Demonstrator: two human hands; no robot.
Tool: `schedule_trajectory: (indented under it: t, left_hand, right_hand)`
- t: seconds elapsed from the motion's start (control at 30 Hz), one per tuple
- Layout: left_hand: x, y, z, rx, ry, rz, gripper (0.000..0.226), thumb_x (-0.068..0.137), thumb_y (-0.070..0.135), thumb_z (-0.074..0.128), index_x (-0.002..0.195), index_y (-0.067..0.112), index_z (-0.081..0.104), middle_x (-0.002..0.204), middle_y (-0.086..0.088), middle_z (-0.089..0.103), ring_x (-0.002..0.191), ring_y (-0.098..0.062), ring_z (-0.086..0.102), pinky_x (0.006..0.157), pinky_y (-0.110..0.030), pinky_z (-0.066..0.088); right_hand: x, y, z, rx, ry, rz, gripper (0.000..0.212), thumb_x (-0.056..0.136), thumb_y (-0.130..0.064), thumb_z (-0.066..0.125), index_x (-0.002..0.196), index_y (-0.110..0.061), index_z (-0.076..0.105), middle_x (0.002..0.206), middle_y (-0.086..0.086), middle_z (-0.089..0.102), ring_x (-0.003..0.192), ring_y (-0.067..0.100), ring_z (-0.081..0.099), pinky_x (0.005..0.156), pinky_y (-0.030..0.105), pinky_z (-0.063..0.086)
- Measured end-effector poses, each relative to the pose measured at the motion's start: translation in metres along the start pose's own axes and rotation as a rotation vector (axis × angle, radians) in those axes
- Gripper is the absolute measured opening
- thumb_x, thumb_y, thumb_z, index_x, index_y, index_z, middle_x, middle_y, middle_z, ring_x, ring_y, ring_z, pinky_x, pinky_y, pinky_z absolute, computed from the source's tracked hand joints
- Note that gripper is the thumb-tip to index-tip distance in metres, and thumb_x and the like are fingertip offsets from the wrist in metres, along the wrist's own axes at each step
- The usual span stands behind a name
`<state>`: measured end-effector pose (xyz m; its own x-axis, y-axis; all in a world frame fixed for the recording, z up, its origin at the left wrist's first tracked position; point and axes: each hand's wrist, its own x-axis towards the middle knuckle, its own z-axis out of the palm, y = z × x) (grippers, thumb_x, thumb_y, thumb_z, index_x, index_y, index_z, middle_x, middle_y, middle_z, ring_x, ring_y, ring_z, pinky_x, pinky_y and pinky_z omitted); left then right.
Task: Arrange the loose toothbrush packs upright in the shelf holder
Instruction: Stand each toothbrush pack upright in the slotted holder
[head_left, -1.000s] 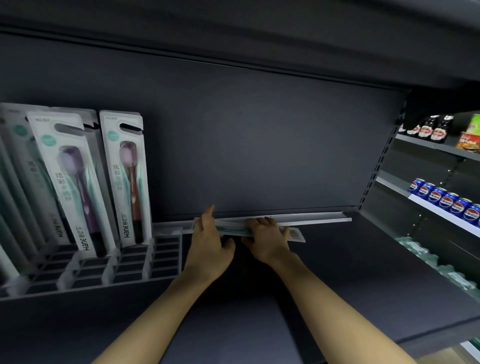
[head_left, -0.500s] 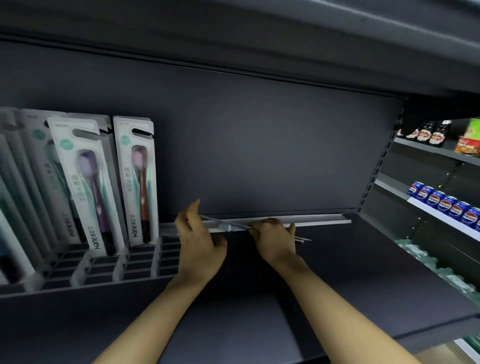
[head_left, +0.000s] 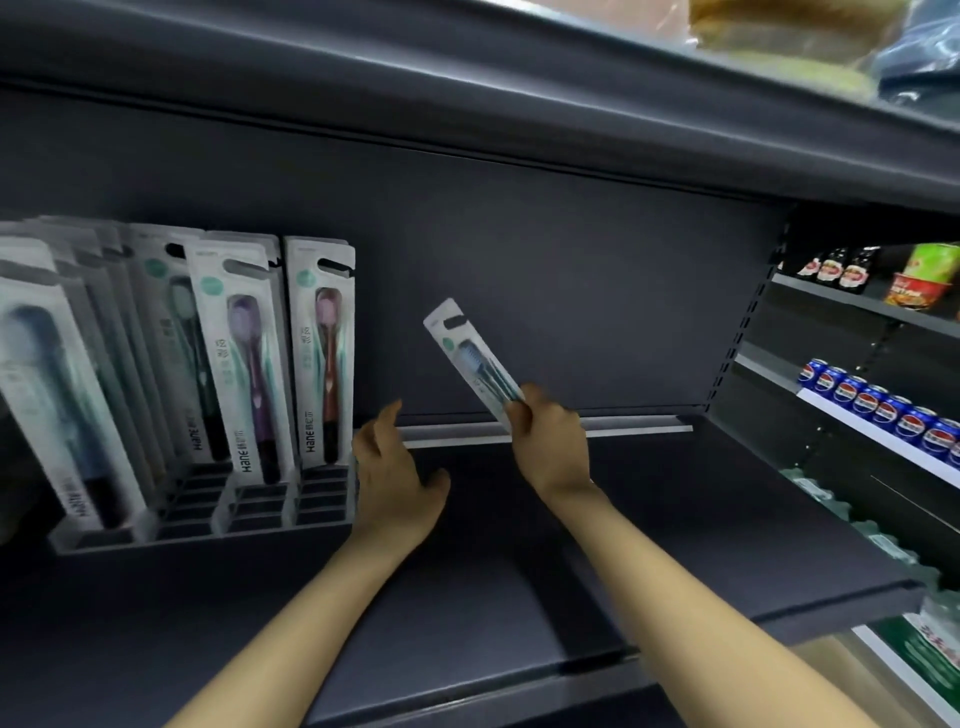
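My right hand (head_left: 550, 441) grips the lower end of a white toothbrush pack (head_left: 470, 358) with a blue brush, held above the shelf and tilted up to the left. My left hand (head_left: 395, 478) hovers empty with loose fingers beside the right end of the slotted shelf holder (head_left: 260, 512). Several toothbrush packs stand upright in the holder, the rightmost one (head_left: 322, 353) holding a brown brush, with a purple one (head_left: 244, 374) to its left. The front slots of the holder hold nothing.
The dark shelf (head_left: 675, 519) stretches right of the holder, with a pale rail (head_left: 613, 423) along its back. An upper shelf (head_left: 519, 104) overhangs. To the right, another rack holds blue cans (head_left: 878, 410) and dark bottles (head_left: 836, 270).
My right hand has lifted the pack off the shelf and tipped it up. My left hand has let go of it and drawn left toward the holder. The view has shifted right.
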<state>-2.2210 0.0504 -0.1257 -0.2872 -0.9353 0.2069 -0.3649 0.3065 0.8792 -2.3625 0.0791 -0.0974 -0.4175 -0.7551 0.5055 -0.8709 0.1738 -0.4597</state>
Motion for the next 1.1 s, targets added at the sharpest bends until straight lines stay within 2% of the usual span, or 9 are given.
schedule_trajectory:
  t: [0.17, 0.3, 0.4, 0.53, 0.6, 0.73, 0.83, 0.93, 1.1]
  left_hand:
    - [-0.005, -0.004, -0.018, -0.040, -0.076, -0.004, 0.081, 0.081, 0.010, 0.062, 0.142, 0.022, 0.011, 0.148, -0.011, 0.022, 0.131, -0.029, 0.036, 0.109, -0.037, 0.033]
    - [-0.010, -0.002, -0.031, -0.073, -0.166, -0.056, 0.073, 0.084, 0.019, 0.060, 0.142, 0.020, 0.016, 0.137, -0.013, 0.047, 0.124, -0.025, 0.047, 0.103, -0.041, 0.041]
    - [-0.016, 0.001, -0.039, -0.101, -0.211, -0.035, 0.065, 0.085, 0.020, 0.060, 0.140, 0.016, 0.025, 0.127, -0.010, 0.057, 0.110, -0.019, 0.055, 0.095, -0.031, 0.043]
    - [-0.022, 0.001, -0.052, -0.124, -0.161, 0.037, 0.033, 0.086, 0.015, 0.058, 0.119, 0.020, 0.052, 0.093, 0.002, 0.066, 0.078, -0.002, 0.058, 0.066, -0.008, 0.043]
    - [-0.023, -0.002, -0.060, -0.156, -0.105, 0.073, 0.016, 0.085, 0.008, 0.058, 0.096, 0.018, 0.064, 0.079, 0.005, 0.065, 0.068, 0.004, 0.058, 0.067, -0.016, 0.047]
    - [-0.026, -0.010, -0.077, -0.246, -0.031, 0.020, 0.023, 0.081, 0.000, 0.060, 0.072, 0.021, 0.065, 0.072, -0.003, 0.067, 0.067, -0.014, 0.062, 0.072, -0.032, 0.051]
    - [-0.027, -0.014, -0.091, -0.297, -0.015, -0.009, 0.013, 0.081, -0.001, 0.059, 0.078, 0.010, 0.065, 0.080, -0.018, 0.069, 0.080, -0.036, 0.066, 0.077, -0.045, 0.056]
    - [-0.028, -0.018, -0.107, -0.308, 0.007, -0.032, 0.017, 0.083, 0.001, 0.058, 0.076, 0.015, 0.063, 0.075, -0.012, 0.066, 0.080, -0.036, 0.064, 0.075, -0.049, 0.057]
    - [-0.030, -0.022, -0.128, -0.288, 0.072, -0.020, 0.022, 0.083, 0.002, 0.059, 0.076, 0.023, 0.061, 0.077, -0.009, 0.068, 0.083, -0.037, 0.066, 0.076, -0.049, 0.056]
  right_hand:
    - [-0.010, -0.028, 0.000, 0.173, 0.035, -0.003, 0.020, 0.095, -0.012, 0.043, 0.101, 0.003, 0.055, 0.091, 0.019, 0.066, 0.080, 0.034, 0.063, 0.064, 0.037, 0.049]
    - [-0.020, -0.050, 0.000, 0.319, 0.019, 0.034, 0.010, 0.094, -0.009, 0.043, 0.091, -0.005, 0.052, 0.070, 0.001, 0.052, 0.065, 0.020, 0.049, 0.049, 0.021, 0.031]
    - [-0.028, -0.065, 0.004, 0.468, 0.040, 0.111, 0.023, 0.094, -0.009, 0.042, 0.072, -0.015, 0.041, 0.063, -0.005, 0.041, 0.058, 0.010, 0.040, 0.050, 0.013, 0.033]
    - [-0.034, -0.083, 0.010, 0.690, 0.032, 0.183, 0.013, 0.095, -0.011, 0.041, 0.084, -0.009, 0.047, 0.069, -0.002, 0.046, 0.064, 0.011, 0.044, 0.059, 0.019, 0.039]
    - [-0.036, -0.091, 0.013, 0.744, 0.007, 0.185, 0.011, 0.095, -0.012, 0.042, 0.086, -0.010, 0.046, 0.070, -0.004, 0.047, 0.067, 0.011, 0.046, 0.062, 0.020, 0.042]
    - [-0.040, -0.107, 0.020, 0.795, -0.041, 0.153, 0.011, 0.096, -0.014, 0.042, 0.087, -0.011, 0.048, 0.072, -0.005, 0.049, 0.064, 0.004, 0.046, 0.054, 0.007, 0.039]
    - [-0.041, -0.118, 0.025, 0.823, -0.088, 0.130, 0.013, 0.096, -0.014, 0.044, 0.083, -0.011, 0.048, 0.069, -0.004, 0.047, 0.060, 0.002, 0.045, 0.050, 0.004, 0.037]
    - [-0.044, -0.128, 0.029, 0.866, -0.153, 0.092, 0.010, 0.095, -0.013, 0.047, 0.086, -0.016, 0.051, 0.071, -0.008, 0.050, 0.054, -0.009, 0.050, 0.052, 0.003, 0.039]
    - [-0.055, -0.141, 0.035, 0.958, -0.293, 0.062, 0.031, 0.094, -0.013, 0.049, 0.124, -0.014, 0.045, 0.096, -0.018, 0.055, 0.086, -0.007, 0.057, 0.073, 0.004, 0.049]
